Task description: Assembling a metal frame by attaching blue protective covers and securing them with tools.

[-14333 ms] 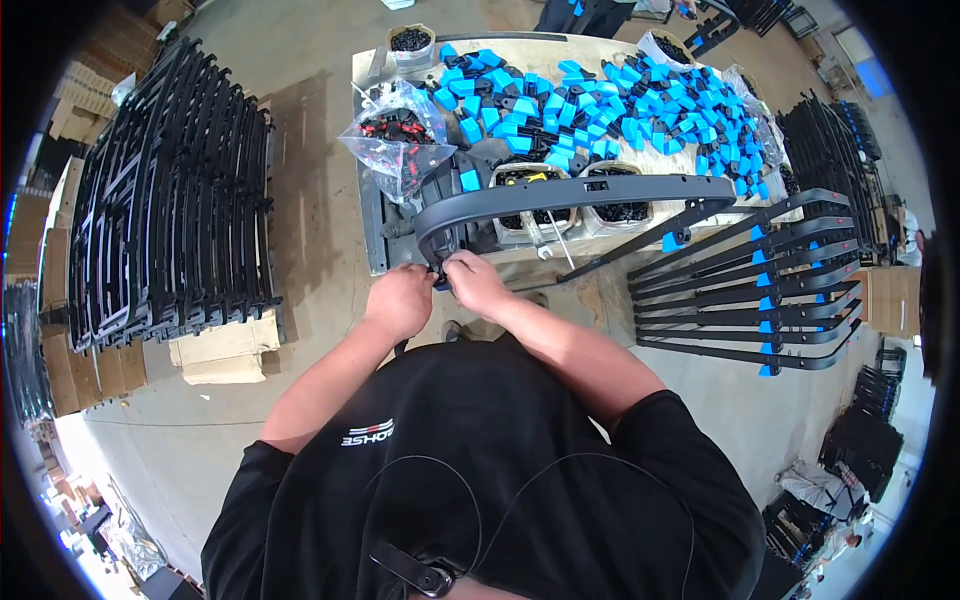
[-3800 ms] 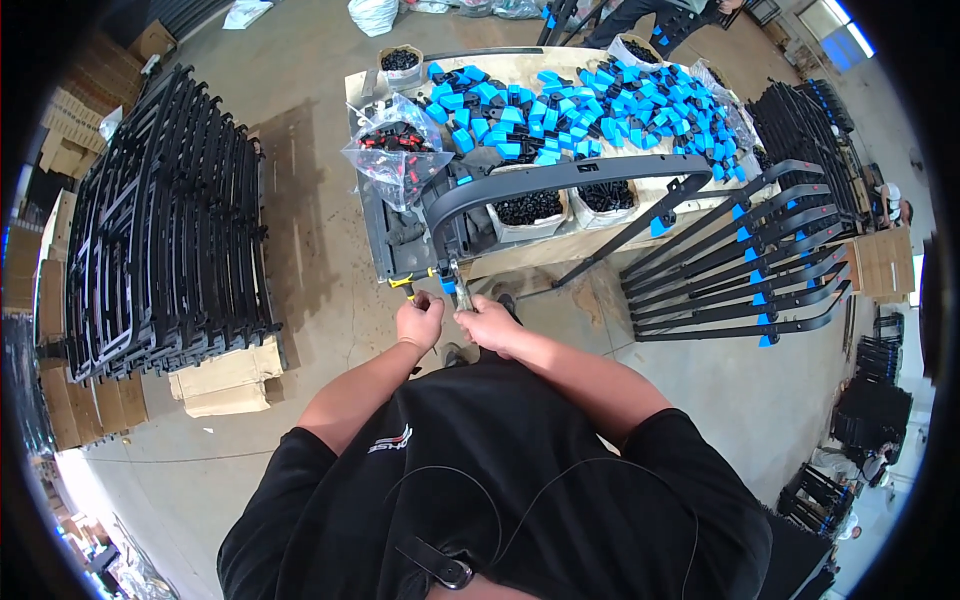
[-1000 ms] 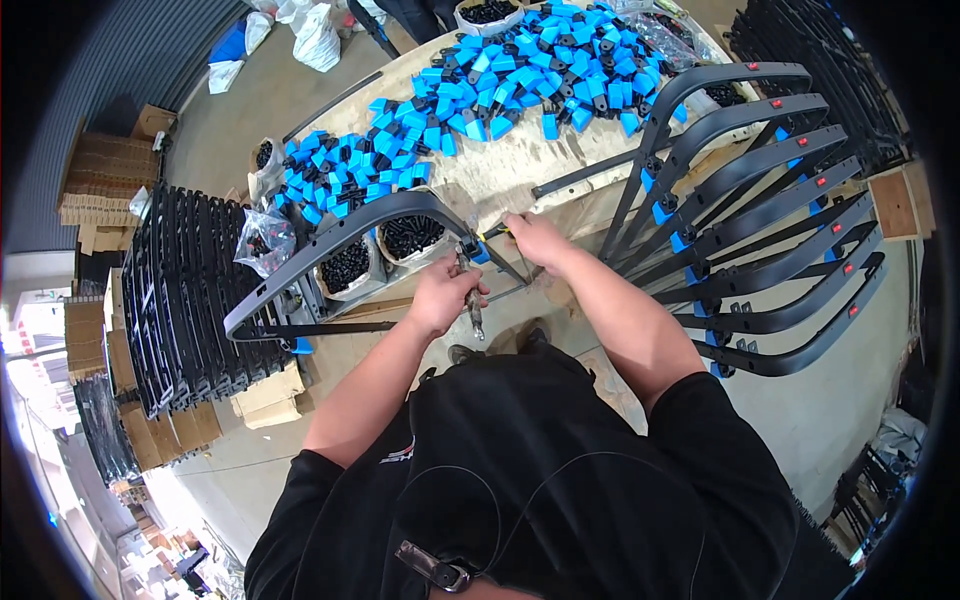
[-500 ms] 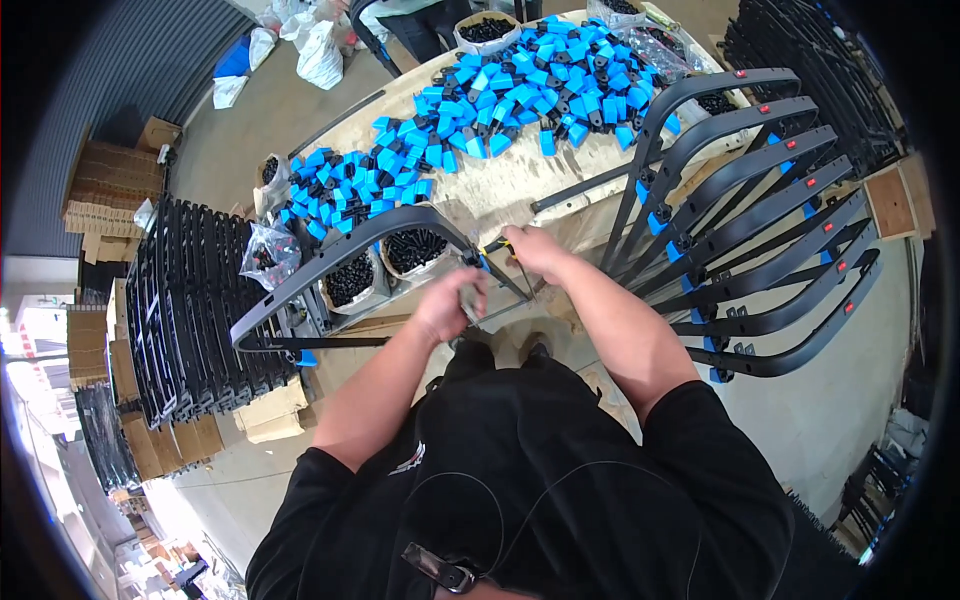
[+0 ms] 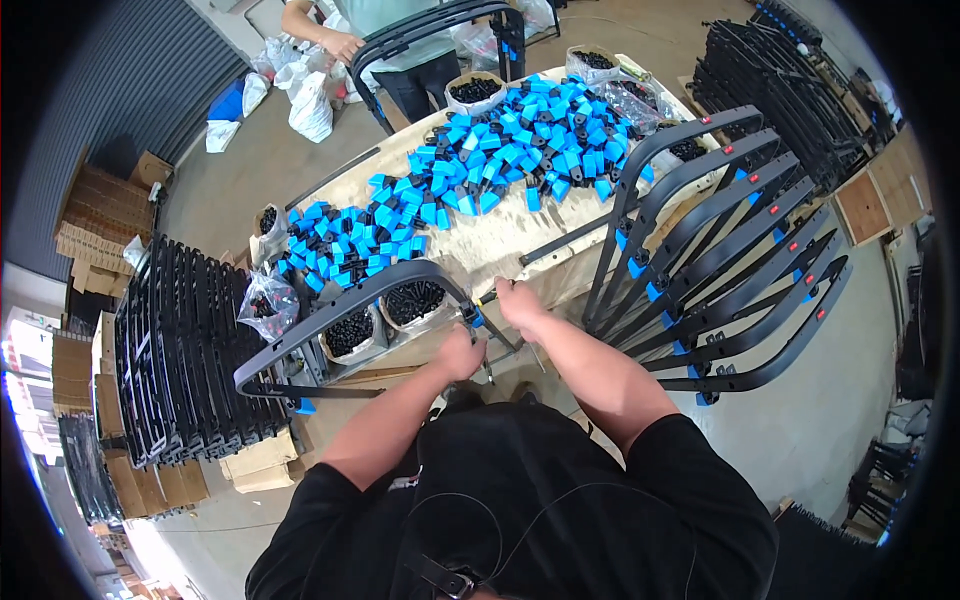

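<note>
A black curved tube frame (image 5: pixel 345 310) lies in front of me at the near edge of the table, its right end fitted with a small blue-and-black piece (image 5: pixel 476 318). My left hand (image 5: pixel 460 352) is closed at that end, its fingers curled just below the blue piece. What it pinches is hidden. On the other side of the frame's end, my right hand (image 5: pixel 518 305) is closed round a tool with a yellow-and-black handle (image 5: pixel 487 297), which points left toward the frame. Its exact kind does not show.
Blue-capped black parts (image 5: pixel 540 140) are heaped on the table (image 5: pixel 480 235). Open bags of black pieces (image 5: pixel 415 300) stand at its near edge. Several curved frames (image 5: pixel 740 260) lean at right; a stack of black frames (image 5: pixel 190 360) stands left. Another person's hand (image 5: pixel 343 46) touches a frame across the table.
My left hand has moved in to the frame's right end and its fingers have closed. My right hand keeps the tool by that end. The view has tilted up, showing more of the other person.
</note>
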Demonstrator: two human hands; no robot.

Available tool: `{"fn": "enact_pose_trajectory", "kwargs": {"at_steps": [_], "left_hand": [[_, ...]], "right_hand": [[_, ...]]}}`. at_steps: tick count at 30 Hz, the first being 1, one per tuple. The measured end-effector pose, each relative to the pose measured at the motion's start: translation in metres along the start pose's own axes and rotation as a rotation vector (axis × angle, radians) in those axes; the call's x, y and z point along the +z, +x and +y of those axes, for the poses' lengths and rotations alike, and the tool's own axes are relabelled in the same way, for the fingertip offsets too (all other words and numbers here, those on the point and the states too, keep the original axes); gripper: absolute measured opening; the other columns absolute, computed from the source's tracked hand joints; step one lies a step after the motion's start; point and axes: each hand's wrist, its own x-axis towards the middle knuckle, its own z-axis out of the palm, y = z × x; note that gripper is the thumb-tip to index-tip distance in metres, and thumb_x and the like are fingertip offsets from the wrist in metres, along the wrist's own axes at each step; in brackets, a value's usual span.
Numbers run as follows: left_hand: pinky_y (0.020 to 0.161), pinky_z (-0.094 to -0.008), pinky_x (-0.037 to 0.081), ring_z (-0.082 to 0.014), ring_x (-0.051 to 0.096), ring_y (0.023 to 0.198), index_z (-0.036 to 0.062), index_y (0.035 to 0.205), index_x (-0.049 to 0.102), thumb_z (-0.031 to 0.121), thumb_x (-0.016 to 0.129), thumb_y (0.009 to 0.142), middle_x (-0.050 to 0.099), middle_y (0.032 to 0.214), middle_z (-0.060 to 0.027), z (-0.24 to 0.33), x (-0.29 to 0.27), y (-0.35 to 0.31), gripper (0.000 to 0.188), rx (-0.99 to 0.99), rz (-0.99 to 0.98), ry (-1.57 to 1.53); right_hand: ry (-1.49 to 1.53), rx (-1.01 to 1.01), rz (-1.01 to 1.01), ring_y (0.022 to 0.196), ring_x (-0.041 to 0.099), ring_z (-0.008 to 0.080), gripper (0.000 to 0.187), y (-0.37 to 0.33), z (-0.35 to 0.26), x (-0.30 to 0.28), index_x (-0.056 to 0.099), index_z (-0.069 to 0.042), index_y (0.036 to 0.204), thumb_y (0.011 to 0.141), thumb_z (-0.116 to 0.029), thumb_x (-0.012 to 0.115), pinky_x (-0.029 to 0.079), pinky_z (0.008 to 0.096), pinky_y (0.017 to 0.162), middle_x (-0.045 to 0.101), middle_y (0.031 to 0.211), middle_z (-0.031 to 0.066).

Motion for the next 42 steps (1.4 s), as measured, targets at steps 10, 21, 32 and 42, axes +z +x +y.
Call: {"fn": "enact_pose_trajectory", "kwargs": {"at_steps": [10, 21, 32, 42], "left_hand": [[0.073, -0.0363, 0.056, -0.0212, 0.071, 0.079, -0.0004, 0.109, 0.067, 0.029, 0.060, 0.091, 0.072, 0.086, -0.0091, -0.026, 0.005, 0.017, 0.036, 0.068, -0.226, -0.196], [0.067, -0.0370, 0.058, -0.0245, 0.072, 0.079, -0.0033, 0.109, 0.064, 0.020, 0.058, 0.093, 0.073, 0.091, -0.0121, -0.030, 0.011, 0.018, 0.029, 0.123, -0.079, 0.194], [0.063, -0.0357, 0.055, -0.0206, 0.066, 0.065, 0.0019, 0.093, 0.065, 0.016, 0.062, 0.091, 0.072, 0.089, -0.0138, -0.014, -0.019, -0.002, 0.015, -0.199, -0.529, -1.092], [0.054, -0.0336, 0.049, -0.0190, 0.066, 0.064, 0.0036, 0.085, 0.064, 0.024, 0.062, 0.090, 0.066, 0.075, -0.0077, -0.041, 0.021, 0.023, 0.021, 0.010, -0.209, -0.486]], "right_hand": [[0.230, -0.165, -0.087, 0.063, 0.056, 0.0152, 0.040, -0.026, -0.015, 0.000, 0.071, 0.004, 0.096, 0.085, -0.033, 0.082, 0.045, 0.0371, 0.056, 0.066, 0.077, 0.0065], [0.137, -0.097, -0.105, 0.078, 0.060, 0.0175, 0.038, -0.031, -0.015, 0.001, 0.070, 0.006, 0.103, 0.088, -0.028, 0.079, 0.049, 0.0386, 0.070, 0.070, 0.090, 0.0100], [0.163, -0.169, -0.008, 0.067, 0.055, 0.0161, 0.049, -0.033, -0.017, 0.004, 0.058, 0.007, 0.110, 0.088, -0.031, 0.080, 0.046, 0.0362, 0.058, 0.062, 0.081, 0.0072], [0.096, -0.194, -0.004, 0.047, 0.041, 0.0097, 0.037, -0.017, -0.003, 0.009, 0.058, -0.004, 0.081, 0.088, -0.033, 0.079, 0.031, 0.0322, 0.042, 0.050, 0.063, -0.0011]]}}
